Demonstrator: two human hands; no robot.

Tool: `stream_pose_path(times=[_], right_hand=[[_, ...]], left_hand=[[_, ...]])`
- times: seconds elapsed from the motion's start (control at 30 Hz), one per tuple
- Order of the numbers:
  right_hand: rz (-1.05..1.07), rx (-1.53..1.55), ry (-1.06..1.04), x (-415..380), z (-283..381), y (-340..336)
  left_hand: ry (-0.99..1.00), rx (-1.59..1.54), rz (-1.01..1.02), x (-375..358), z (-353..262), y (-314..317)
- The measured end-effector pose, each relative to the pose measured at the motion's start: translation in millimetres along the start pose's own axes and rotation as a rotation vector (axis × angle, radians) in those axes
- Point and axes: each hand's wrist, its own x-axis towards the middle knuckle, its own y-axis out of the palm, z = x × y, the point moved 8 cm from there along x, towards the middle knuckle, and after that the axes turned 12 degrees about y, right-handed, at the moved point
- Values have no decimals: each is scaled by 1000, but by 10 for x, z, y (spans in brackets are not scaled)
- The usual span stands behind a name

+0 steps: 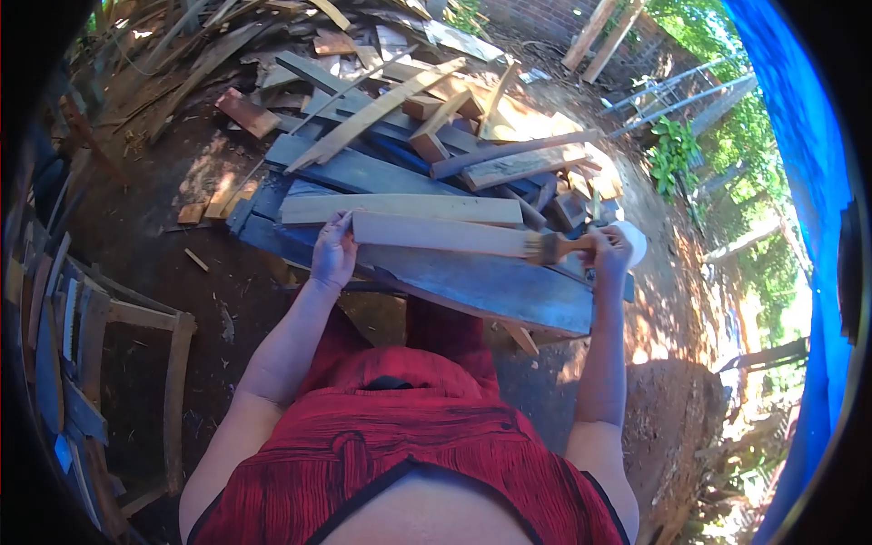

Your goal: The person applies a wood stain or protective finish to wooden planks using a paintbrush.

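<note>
My left hand (336,250) pinches the left end of a narrow wooden board (440,235), which lies lengthwise across the bench in front of me. In my right hand (607,250) is a paintbrush (568,245) with a wooden handle, its dark bristles right at the board's right end. Just behind the right hand shows a round white container (630,242), partly covered by the fingers. A second pale board (400,209) lies parallel, just beyond the held one. Under both is a worn blue-grey plank bench (490,286).
Loose timber offcuts (527,166) crowd the bench's far side, with a bigger scrap-wood pile (363,45) behind. A wooden frame (177,400) stands at the left. On the right hang a blue tarp (808,118) and, farther back, a metal ladder-like frame (677,94).
</note>
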Motion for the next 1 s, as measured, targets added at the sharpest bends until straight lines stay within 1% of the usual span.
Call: stream_pose_path(times=[0.07,0.1,0.17,0.2,0.27,0.3,0.37,0.5,0.57,0.6,0.67,0.7,0.73,0.77,0.8,0.87,0.9,0.93,1.0], right_hand=[[-196,-197,-103,145,-2,-432],[-208,-208,-93,138,-3,-476],[-278,-262,-200,122,110,-524],[-290,-268,-194,167,62,-521],[-331,-620,-458,156,108,-308],[-334,-625,-459,93,133,-221],[-276,-698,-305,-1,161,115],[-132,-736,-378,-312,364,872],[20,-629,-429,-551,517,1330],[35,-631,-435,-638,564,1524],[181,-461,-531,-852,708,1941],[196,-462,-535,-932,756,2112],[287,-374,-516,-1012,798,2296],[377,-286,-494,-1082,829,2462],[391,-285,-495,-1137,861,2600],[511,-130,-385,-1175,868,2849],[574,-74,-370,-1182,876,2935],[580,-73,-369,-1229,930,2965],[682,141,-195,-1275,998,2991]], left_hand=[[-20,-10,27,4,43,-42],[-6,-6,34,-8,34,-36],[15,11,40,10,39,-81],[2,6,43,0,54,-80],[30,43,69,-3,17,-20],[27,37,69,-9,30,-3],[41,98,65,-16,1,-26],[59,81,81,-4,46,-150],[61,69,56,0,48,-181],[50,55,48,-8,63,-175],[59,71,38,-31,17,-131],[52,56,71,-22,42,-149],[45,43,105,-26,30,-109],[47,52,98,-34,19,-101],[56,55,87,-41,15,-90],[42,31,56,-36,14,-88],[12,5,18,-33,41,-137],[16,7,14,-8,83,-270],[-1,-68,56,33,184,-450]])
